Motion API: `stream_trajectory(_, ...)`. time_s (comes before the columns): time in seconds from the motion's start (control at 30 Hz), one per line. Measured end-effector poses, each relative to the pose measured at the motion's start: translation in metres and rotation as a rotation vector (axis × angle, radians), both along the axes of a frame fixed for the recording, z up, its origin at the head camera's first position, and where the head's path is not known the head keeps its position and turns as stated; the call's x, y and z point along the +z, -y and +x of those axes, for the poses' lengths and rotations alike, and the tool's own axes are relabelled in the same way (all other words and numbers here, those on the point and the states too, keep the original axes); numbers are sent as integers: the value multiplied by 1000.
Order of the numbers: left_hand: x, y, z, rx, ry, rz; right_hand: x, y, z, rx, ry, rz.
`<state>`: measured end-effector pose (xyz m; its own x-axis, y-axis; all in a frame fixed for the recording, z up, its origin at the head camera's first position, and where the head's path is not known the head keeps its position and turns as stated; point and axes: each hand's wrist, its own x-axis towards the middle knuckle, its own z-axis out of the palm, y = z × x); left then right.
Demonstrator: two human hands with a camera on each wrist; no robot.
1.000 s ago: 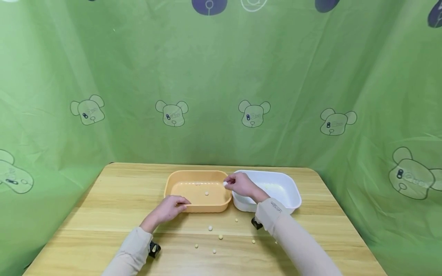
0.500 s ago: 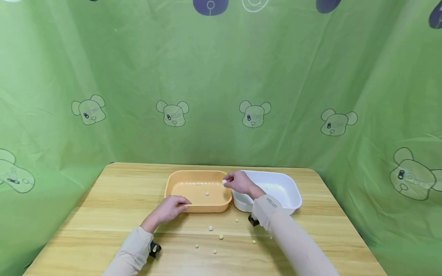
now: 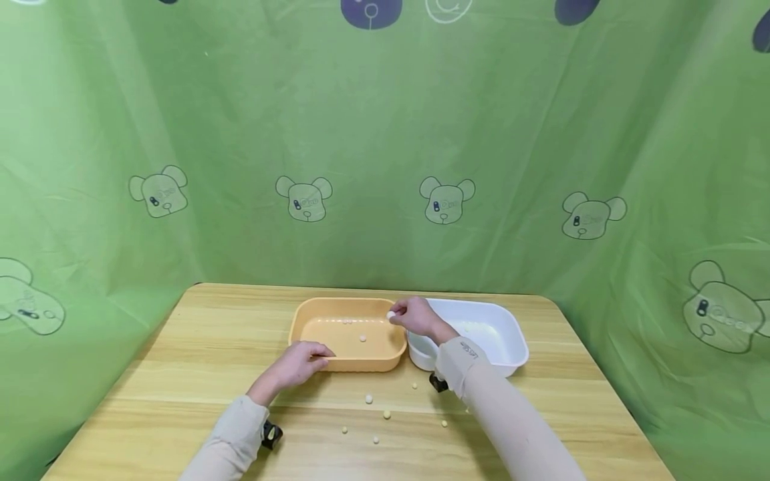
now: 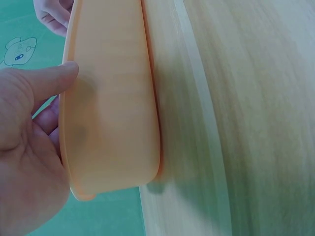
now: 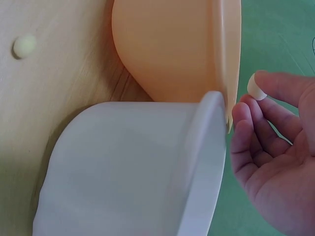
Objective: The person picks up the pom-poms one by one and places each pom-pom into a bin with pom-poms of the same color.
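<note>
Left hand grips the orange tray by its near rim; right hand pinches a white ball at that tray's right end! Small balls dot the table before it; inside, one pale ball, perhaps two fainter.

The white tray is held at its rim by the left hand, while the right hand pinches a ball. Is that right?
Not quite: the left hand holds the orange tray, not the white tray, by the rim, as the left wrist view shows. The right hand does pinch a ball.
</note>
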<state>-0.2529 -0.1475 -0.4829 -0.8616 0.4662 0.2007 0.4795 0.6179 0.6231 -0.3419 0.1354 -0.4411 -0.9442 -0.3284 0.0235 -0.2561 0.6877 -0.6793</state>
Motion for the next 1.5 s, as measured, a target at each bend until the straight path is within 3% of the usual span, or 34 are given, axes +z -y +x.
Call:
stream_trajectory(0.3,-1,-1,0,-3,3,0,-3,-2,-3,-2,-16,3)
stream_trajectory(0.6,1,0,1,-9,14,5,2,-6,5,30,-34,-8)
stream_trajectory(0.97,-3,1,-2,-8,-2,14,10,-15,28,120,-100,-18)
stream_trajectory(1.23,-2,1,-1,-16,-1,26,16,-17,51,164,-88,-47)
stream_trajectory(1.5,-2,0,1,-15,14,22,9,-13,73,241,-52,-82)
